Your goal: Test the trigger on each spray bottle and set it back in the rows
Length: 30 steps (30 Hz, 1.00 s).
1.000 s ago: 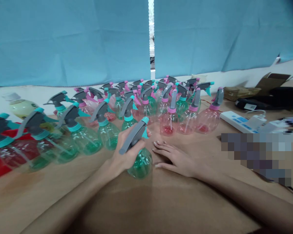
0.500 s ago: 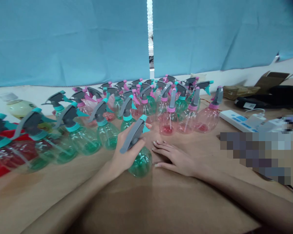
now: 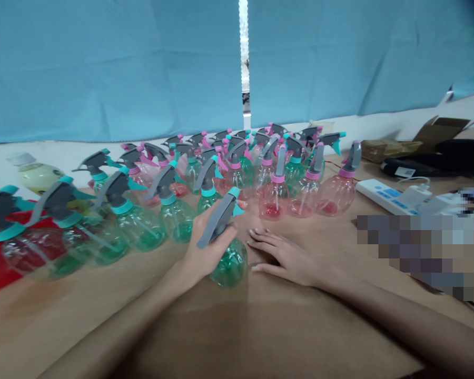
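Blue sheeting (image 3: 102, 68) above white wall (image 3: 393, 124)

Spray bottles (image 3: 140, 223) stand on the worktop (image 3: 292, 321), before the cloth (image 3: 142, 68). In front of them, 1 nearer bottle (image 3: 229, 266) is in the left hand (image 3: 199, 255). To the right lies a power strip (image 3: 381, 196), a box (image 3: 438, 134) behind it.

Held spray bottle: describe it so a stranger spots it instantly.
Below the blue cloth, spray bottles crowd the table. In front, beside the right hand, is a green bottle with a grey-and-turquoise head. Unlike its neighbours, it is gripped by the left hand.
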Tool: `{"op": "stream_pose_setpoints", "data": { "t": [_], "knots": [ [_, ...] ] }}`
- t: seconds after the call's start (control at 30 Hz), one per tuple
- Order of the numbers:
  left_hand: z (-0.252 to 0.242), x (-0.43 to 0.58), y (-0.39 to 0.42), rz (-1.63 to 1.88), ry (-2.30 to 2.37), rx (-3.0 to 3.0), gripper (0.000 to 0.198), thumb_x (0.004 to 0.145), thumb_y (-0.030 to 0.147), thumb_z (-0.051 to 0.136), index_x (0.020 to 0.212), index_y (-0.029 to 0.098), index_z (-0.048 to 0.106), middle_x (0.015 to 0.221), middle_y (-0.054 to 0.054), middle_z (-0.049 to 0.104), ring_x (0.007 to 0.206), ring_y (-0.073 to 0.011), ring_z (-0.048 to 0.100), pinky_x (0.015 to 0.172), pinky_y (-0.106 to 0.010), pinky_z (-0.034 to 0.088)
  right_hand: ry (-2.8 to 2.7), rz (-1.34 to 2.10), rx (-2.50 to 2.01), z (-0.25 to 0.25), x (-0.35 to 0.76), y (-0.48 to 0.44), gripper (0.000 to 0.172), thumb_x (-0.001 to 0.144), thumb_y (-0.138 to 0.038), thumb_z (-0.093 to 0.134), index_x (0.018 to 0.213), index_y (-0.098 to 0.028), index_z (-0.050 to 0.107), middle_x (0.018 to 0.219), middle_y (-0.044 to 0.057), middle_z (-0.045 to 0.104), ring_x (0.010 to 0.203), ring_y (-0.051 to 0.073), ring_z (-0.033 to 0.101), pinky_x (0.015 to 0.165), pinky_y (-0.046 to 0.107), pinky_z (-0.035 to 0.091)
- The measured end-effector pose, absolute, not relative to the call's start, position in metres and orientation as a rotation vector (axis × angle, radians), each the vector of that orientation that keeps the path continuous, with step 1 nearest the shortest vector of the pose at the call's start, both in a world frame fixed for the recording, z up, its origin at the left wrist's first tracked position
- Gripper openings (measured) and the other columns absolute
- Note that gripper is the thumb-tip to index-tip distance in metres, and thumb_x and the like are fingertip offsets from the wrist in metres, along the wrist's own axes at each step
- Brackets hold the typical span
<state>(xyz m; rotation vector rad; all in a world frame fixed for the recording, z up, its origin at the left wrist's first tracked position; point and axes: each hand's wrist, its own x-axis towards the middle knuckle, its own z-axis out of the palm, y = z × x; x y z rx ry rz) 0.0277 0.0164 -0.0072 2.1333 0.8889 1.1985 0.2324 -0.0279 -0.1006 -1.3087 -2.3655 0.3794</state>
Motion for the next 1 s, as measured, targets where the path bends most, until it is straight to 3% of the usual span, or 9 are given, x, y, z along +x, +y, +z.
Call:
{"op": "stream_pose_setpoints", "data": {
  "t": [0.13, 0.33, 1.0],
  "knots": [
    [-0.0083, 0.0275, 0.0174, 1.189, 0.891, 2.127, 0.019, 0.074, 0.021, 0.054, 0.091, 0.023, 0.063, 0.065, 0.003, 0.053, 0.057, -0.0130, 0.048, 0.056, -0.026, 0.044, -2.361, 0.379, -1.295, -0.1010, 0.2325, -0.0277, 0.066, 0.089, -0.060, 0.042, 0.142, -0.021, 0.038, 0.149, 0.009, 0.034, 0.139, 0.026, 0.027, 0.113, 0.048, 0.026],
    [-0.0082, 0.0276, 0.0174, 1.190, 0.925, 2.123, 0.005, 0.073, 0.024, 0.054, 0.077, 0.022, 0.057, 0.063, 0.003, 0.051, 0.056, -0.0136, 0.046, 0.053, -0.027, 0.041, -2.370, 0.392, -1.319, -0.0992, 0.2324, -0.0285, 0.068, 0.088, -0.061, 0.041, 0.141, -0.019, 0.039, 0.149, 0.009, 0.033, 0.139, 0.026, 0.027, 0.113, 0.047, 0.026],
    [-0.0088, 0.0277, 0.0187, 1.211, 0.866, 2.125, 0.006, 0.074, 0.022, 0.055, 0.079, 0.021, 0.059, 0.063, 0.004, 0.050, 0.055, -0.0116, 0.043, 0.052, -0.024, 0.038, -2.354, 0.395, -1.308, -0.1003, 0.2325, -0.0285, 0.067, 0.088, -0.060, 0.043, 0.141, -0.018, 0.040, 0.149, 0.010, 0.034, 0.139, 0.026, 0.027, 0.113, 0.048, 0.026]
  ]
}}
